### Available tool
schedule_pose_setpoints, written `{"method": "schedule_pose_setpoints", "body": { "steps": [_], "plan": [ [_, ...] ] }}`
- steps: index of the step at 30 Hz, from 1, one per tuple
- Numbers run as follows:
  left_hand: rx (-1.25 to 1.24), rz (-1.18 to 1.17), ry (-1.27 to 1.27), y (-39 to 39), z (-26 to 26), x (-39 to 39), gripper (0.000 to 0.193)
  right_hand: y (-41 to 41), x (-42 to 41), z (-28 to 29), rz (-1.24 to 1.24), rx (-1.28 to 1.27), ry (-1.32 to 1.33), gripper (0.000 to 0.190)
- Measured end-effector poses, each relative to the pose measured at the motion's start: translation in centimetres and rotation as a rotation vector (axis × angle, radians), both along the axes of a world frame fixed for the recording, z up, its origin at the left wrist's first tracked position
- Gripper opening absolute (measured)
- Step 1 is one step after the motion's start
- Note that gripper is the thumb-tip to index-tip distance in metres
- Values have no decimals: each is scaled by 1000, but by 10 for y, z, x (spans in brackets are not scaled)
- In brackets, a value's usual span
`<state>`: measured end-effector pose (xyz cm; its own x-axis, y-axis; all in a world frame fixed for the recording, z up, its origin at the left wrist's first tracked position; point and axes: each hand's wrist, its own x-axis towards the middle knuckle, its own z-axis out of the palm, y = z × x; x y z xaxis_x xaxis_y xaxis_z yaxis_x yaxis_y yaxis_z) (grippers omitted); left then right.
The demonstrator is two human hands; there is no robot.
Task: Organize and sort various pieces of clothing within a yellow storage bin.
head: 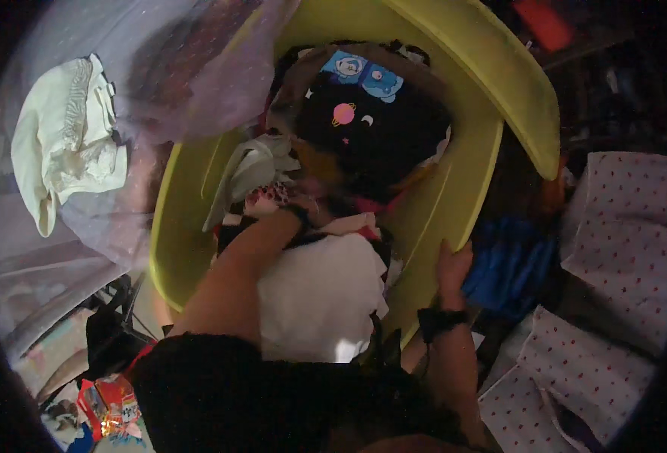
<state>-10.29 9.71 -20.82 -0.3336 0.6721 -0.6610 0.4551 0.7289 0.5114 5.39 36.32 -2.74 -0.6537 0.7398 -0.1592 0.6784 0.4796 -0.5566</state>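
Note:
A large yellow tub-like container (pixel 483 170) holds a heap of clothes in front of me. My left hand (pixel 313 206) reaches down among the cloth in its middle; the fingers are blurred and partly hidden, so their grip cannot be made out. Beside that wrist lies a white cloth with a dark red spotted print (pixel 265 195). Above it rests a black garment (pixel 390 130) printed with a pink planet, a moon and blue cartoon pictures. A folded white cloth (pixel 319 289) lies nearest my body. On the container's right rim, my right hand (pixel 453 269) is closed around the edge.
A white garment with a gathered band (pixel 73 136) lies on sheer pale fabric (pixel 197 107) at the left. White trousers with small red prints (pixel 588 362) and matching cloth (pixel 622 226) spread to the right. Blue fabric (pixel 509 266) adjoins the container. A red package (pixel 113 405) sits lower left.

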Motion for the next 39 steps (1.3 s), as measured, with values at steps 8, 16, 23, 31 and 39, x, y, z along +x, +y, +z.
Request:
{"method": "schedule_pose_setpoints", "body": {
  "steps": [8, 16, 23, 31, 39],
  "plan": [
    [14, 47, 8, 12, 0, -2, 61, 22, 8, -18, 58, 91, -14, 38],
    [25, 83, 5, 12, -8, -1, 57, 21, 9, -21, 83, 99, 10, 39],
    [39, 13, -58, 2, -1, 39, 54, 2, 0, -2, -16, 68, -84, 35],
    [50, 22, -79, 8, -11, 17, 50, 14, 7, -10, 78, 174, -44, 36],
    [153, 104, -111, 26, 22, -32, 48, 12, 1, -6, -4, 25, -49, 34]
  ]
}}
